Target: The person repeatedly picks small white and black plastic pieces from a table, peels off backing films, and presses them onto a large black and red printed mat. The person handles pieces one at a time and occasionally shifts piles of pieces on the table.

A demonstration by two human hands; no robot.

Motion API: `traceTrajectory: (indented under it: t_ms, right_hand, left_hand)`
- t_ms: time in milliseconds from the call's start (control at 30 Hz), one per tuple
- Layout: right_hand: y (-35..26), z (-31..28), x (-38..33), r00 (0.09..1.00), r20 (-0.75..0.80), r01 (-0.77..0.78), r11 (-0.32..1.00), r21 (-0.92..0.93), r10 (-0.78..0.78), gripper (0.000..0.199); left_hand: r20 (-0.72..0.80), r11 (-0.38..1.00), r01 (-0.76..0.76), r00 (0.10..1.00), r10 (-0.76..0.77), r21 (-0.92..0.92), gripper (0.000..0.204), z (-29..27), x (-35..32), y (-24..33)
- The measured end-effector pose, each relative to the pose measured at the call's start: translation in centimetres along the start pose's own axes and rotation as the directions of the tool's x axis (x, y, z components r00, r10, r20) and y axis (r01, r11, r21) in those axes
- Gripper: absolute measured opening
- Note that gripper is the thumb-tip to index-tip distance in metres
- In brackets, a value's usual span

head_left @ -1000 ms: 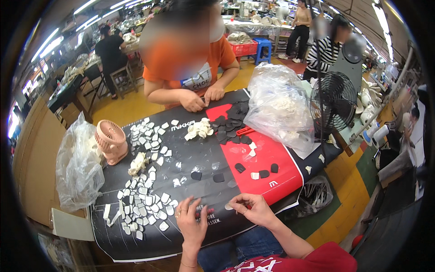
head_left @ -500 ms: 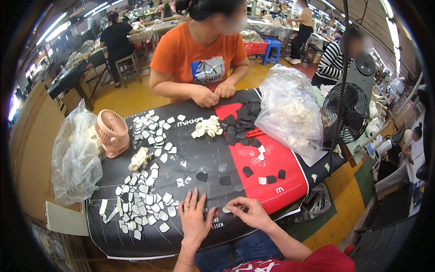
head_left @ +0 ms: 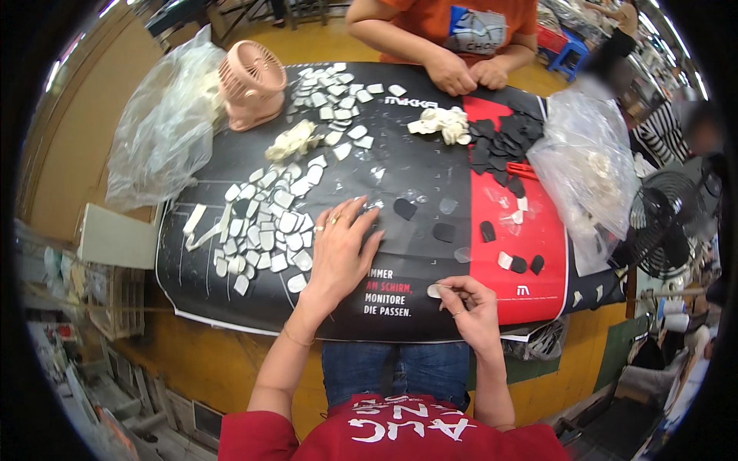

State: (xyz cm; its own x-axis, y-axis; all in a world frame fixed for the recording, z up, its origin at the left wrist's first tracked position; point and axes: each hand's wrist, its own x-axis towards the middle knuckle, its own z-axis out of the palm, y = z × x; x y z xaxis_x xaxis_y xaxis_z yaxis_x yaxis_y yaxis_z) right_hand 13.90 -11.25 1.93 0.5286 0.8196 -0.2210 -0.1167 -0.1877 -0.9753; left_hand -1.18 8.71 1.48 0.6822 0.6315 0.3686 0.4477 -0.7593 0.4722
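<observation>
My left hand [head_left: 338,242] rests on the black part of the mat [head_left: 354,300], fingers spread and empty, beside many small white tab-shaped pieces [head_left: 287,223] with dark edges. A small pale rounded piece [head_left: 434,291] is pinched between the thumb and fingers of my right hand [head_left: 470,307], just above the mat near its front edge. Beyond my hands lie two loose black pieces, one [head_left: 443,232] nearer and the other [head_left: 405,208] farther left. Thin clear film scraps [head_left: 448,206] lie around them. On the mat's red part are more black pieces [head_left: 487,231] and a white one [head_left: 504,260].
A pink fan [head_left: 252,84] and a clear plastic bag [head_left: 165,131] stand at the left. Cream piles [head_left: 296,140], a black pile [head_left: 500,142] and a red tool [head_left: 520,169] sit farther back. Right are another bag [head_left: 584,161] and a dark fan [head_left: 665,223]. A co-worker's hands [head_left: 465,73] are opposite.
The view has tipped downward and shifted, showing more of my arms and lap. My right hand still pinches the pale piece, now farther from my left hand, which stays spread on the mat.
</observation>
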Motion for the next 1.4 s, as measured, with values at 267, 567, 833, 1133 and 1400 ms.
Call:
traceTrajectory:
  t_ms: [267,567,833,1133,1400]
  right_hand:
    - [-0.1,-0.7,0.5,0.999,0.012,0.042,0.993,0.108,-0.043,0.018]
    - [-0.8,-0.2,0.7,1.0,-0.02,0.011,0.998,0.058,-0.01,0.016]
    - [-1.9,2.6,3.0,1.0,0.015,0.003,0.995,-0.104,-0.001,0.015]
    - [-1.9,5.7,3.8,0.997,-0.071,-0.059,0.956,-0.286,0.04,0.012]
    - [-2.2,5.9,3.8,0.988,-0.101,-0.15,0.913,-0.38,0.12,0.014]
  left_hand:
    - [0.106,0.991,-0.129,0.987,0.124,0.043,0.037,2.0,2.2,0.8]
    - [0.232,0.995,0.061,0.969,-0.078,0.082,0.06,1.5,-5.7,7.1]
    - [0.099,0.976,0.218,0.971,-0.218,0.014,0.057,-0.1,-7.4,6.3]
    - [0.127,0.988,0.105,0.985,-0.119,0.113,0.047,0.9,-7.4,4.3]
    - [0.106,0.957,0.071,0.989,-0.104,0.281,0.047,1.4,-7.8,4.5]
